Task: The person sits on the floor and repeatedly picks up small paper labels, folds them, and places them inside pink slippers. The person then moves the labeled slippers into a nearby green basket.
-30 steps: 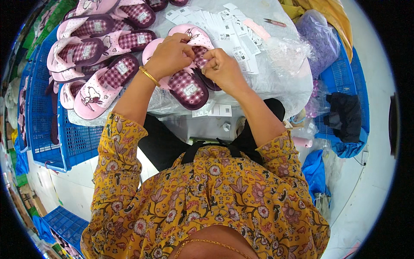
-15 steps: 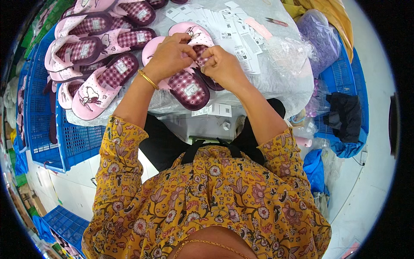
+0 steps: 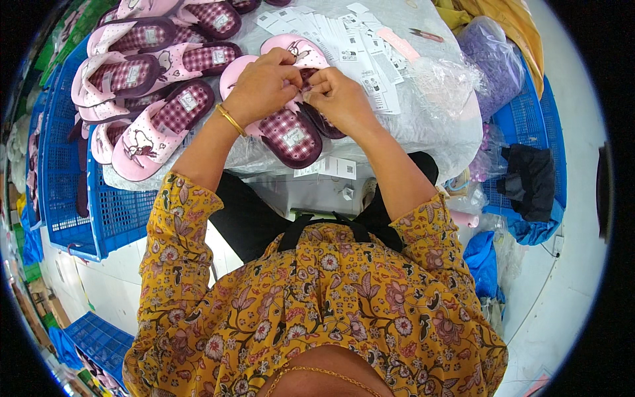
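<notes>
A pair of pink slippers with plum checked insoles lies in front of me: the left slipper (image 3: 291,135) is nearer, and the right slipper (image 3: 294,46) is partly covered by my hands. My left hand (image 3: 264,86) bends over the pink uppers with its fingers pinched together. Close beside it, my right hand (image 3: 342,104) has thumb and forefinger pressed together above the insole. Whatever is between the fingertips is too small or hidden to name. Just below the slippers, a white printed tag (image 3: 329,168) shows at the table's near edge.
More pink slippers (image 3: 152,142) are heaped on the left of the plastic-covered table (image 3: 440,126). White paper tags (image 3: 360,56) are spread at the back, near small snips (image 3: 426,34). Blue crates (image 3: 122,218) flank the table; a bagged purple bundle (image 3: 489,63) sits at right.
Both hands stay over the same pair of slippers. The right fingertips have shifted slightly left and down, closer to the left hand. The slippers stay in place.
</notes>
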`<action>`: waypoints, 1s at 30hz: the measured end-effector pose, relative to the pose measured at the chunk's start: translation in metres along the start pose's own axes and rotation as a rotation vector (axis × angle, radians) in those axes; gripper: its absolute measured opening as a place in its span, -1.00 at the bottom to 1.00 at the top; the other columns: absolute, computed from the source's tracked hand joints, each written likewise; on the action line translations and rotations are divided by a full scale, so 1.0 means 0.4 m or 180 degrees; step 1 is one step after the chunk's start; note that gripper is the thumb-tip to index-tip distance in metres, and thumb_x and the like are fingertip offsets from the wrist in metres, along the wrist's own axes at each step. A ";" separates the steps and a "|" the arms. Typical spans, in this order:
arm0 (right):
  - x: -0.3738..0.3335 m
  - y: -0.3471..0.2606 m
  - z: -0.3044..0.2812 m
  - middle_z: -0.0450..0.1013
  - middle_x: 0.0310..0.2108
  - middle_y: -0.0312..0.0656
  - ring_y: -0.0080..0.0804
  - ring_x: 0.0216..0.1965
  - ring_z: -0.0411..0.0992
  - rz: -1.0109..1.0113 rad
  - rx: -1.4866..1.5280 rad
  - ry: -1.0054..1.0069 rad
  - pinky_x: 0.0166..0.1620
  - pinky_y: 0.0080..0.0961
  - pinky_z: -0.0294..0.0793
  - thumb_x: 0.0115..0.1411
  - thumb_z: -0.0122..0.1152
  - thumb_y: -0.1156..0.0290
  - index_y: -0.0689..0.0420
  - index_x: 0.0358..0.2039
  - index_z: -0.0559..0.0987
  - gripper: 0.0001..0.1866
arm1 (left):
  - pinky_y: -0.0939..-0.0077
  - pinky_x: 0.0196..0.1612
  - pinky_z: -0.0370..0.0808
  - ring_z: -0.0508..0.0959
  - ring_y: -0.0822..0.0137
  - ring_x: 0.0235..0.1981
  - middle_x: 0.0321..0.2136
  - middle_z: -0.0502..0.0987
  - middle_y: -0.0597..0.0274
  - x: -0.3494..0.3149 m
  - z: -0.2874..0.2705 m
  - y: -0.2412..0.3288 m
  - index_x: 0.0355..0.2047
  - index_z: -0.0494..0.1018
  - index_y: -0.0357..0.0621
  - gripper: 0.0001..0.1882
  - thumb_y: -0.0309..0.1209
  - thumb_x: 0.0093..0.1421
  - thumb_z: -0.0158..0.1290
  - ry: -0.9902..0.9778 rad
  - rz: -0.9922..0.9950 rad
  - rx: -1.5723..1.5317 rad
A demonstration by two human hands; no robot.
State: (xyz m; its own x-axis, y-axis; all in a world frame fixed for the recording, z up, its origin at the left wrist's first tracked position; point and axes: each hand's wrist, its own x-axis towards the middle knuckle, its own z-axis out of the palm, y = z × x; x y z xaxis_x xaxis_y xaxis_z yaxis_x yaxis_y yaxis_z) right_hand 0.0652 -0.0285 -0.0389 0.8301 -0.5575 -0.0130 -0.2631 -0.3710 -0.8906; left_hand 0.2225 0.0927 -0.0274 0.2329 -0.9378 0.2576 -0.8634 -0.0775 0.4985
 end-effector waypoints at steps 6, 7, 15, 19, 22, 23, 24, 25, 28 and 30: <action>-0.006 -0.024 -0.012 0.57 -0.29 -0.28 -0.56 -0.30 0.49 0.0399 0.1339 -0.0182 -0.18 -0.61 0.44 0.15 0.32 0.40 0.19 -0.10 0.58 -0.70 | 0.44 -0.04 0.46 0.50 0.18 -0.08 -0.12 0.43 0.15 -0.023 -0.025 0.011 -0.38 0.57 -0.15 -0.90 -0.47 0.06 0.15 0.0852 0.0201 -0.0694; -0.012 -0.026 -0.014 0.55 -0.25 -0.30 -0.57 -0.25 0.47 0.0342 0.1572 -0.0240 -0.13 -0.62 0.42 0.17 0.30 0.43 0.19 -0.09 0.58 -0.71 | 0.44 -0.05 0.47 0.51 0.19 -0.11 -0.13 0.43 0.17 -0.029 -0.033 0.018 -0.39 0.57 -0.15 -0.91 -0.47 0.05 0.14 0.1104 0.0356 -0.0683; -0.051 -0.028 0.017 0.50 -0.27 -0.36 -0.69 -0.24 0.38 -0.0067 0.2034 -0.0348 -0.14 -0.72 0.35 0.25 0.25 0.44 0.21 -0.17 0.57 -0.82 | 0.40 -0.04 0.46 0.51 0.12 -0.09 -0.11 0.45 0.11 -0.094 -0.062 0.093 -0.37 0.56 -0.15 -0.87 -0.48 0.02 0.20 0.1274 0.0325 -0.0553; -0.074 -0.027 0.014 0.51 -0.34 -0.36 -0.65 -0.31 0.40 -0.0236 0.1598 -0.0158 -0.18 -0.68 0.39 0.24 0.24 0.45 0.23 -0.21 0.57 -0.86 | 0.26 0.06 0.37 0.45 0.09 0.01 -0.08 0.47 0.14 -0.144 -0.061 0.079 -0.40 0.58 -0.06 -0.85 -0.50 -0.05 0.21 0.1225 0.0270 -0.0115; -0.093 -0.020 0.030 0.54 -0.39 -0.31 -0.65 -0.39 0.42 -0.0620 0.0867 -0.0099 -0.27 -0.65 0.42 0.20 0.25 0.48 0.18 -0.20 0.57 -0.84 | 0.19 0.12 0.32 0.40 0.10 0.09 0.00 0.47 0.22 -0.151 -0.024 0.051 -0.37 0.62 0.01 -0.83 -0.45 -0.04 0.17 0.0982 0.0252 0.0302; -0.097 -0.025 0.037 0.54 -0.40 -0.28 -0.63 -0.41 0.44 -0.0576 0.0674 -0.0023 -0.29 -0.63 0.43 0.19 0.26 0.49 0.17 -0.19 0.57 -0.83 | 0.19 0.12 0.31 0.40 0.10 0.09 0.01 0.47 0.23 -0.149 -0.012 0.041 -0.35 0.63 0.02 -0.81 -0.44 -0.03 0.16 0.0964 0.0267 0.0405; -0.103 -0.035 0.043 0.55 -0.41 -0.25 -0.61 -0.43 0.45 -0.0531 0.0480 0.0054 -0.31 -0.61 0.44 0.17 0.26 0.49 0.17 -0.19 0.57 -0.82 | 0.17 0.13 0.30 0.40 0.11 0.09 0.05 0.46 0.26 -0.149 -0.003 0.033 -0.31 0.64 0.05 -0.78 -0.41 -0.02 0.15 0.0895 0.0156 0.0465; -0.107 -0.043 0.051 0.55 -0.42 -0.22 -0.60 -0.45 0.46 -0.0483 0.0295 0.0124 -0.33 -0.60 0.44 0.16 0.27 0.49 0.16 -0.18 0.57 -0.80 | 0.17 0.13 0.30 0.40 0.11 0.09 0.05 0.46 0.26 -0.150 0.002 0.028 -0.31 0.64 0.05 -0.77 -0.40 -0.03 0.15 0.0882 0.0107 0.0419; -0.100 -0.049 0.064 0.53 -0.52 -0.19 -0.45 -0.53 0.49 -0.0443 0.0096 0.0181 -0.39 -0.51 0.44 0.07 0.29 0.54 0.16 -0.19 0.51 -0.74 | 0.18 0.13 0.30 0.41 0.13 0.09 0.05 0.46 0.28 -0.150 0.009 0.018 -0.31 0.64 0.06 -0.76 -0.39 -0.04 0.15 0.0839 -0.0027 0.0300; -0.094 -0.049 0.070 0.51 -0.55 -0.19 -0.38 -0.53 0.50 -0.0481 -0.0094 0.0212 -0.40 -0.47 0.43 0.03 0.29 0.56 0.15 -0.20 0.49 -0.72 | 0.18 0.13 0.29 0.41 0.14 0.09 0.05 0.46 0.29 -0.147 0.009 0.019 -0.31 0.64 0.06 -0.76 -0.39 -0.05 0.15 0.0803 -0.0099 0.0250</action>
State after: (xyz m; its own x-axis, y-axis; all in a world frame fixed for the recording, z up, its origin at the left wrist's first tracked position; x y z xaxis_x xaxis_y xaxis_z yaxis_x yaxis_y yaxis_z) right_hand 0.0531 0.0205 -0.0336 0.8271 -0.5413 0.1512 -0.1528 -0.4755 -0.8664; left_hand 0.2004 0.1461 -0.0418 0.3557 -0.8211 0.4463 -0.8838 -0.1402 0.4464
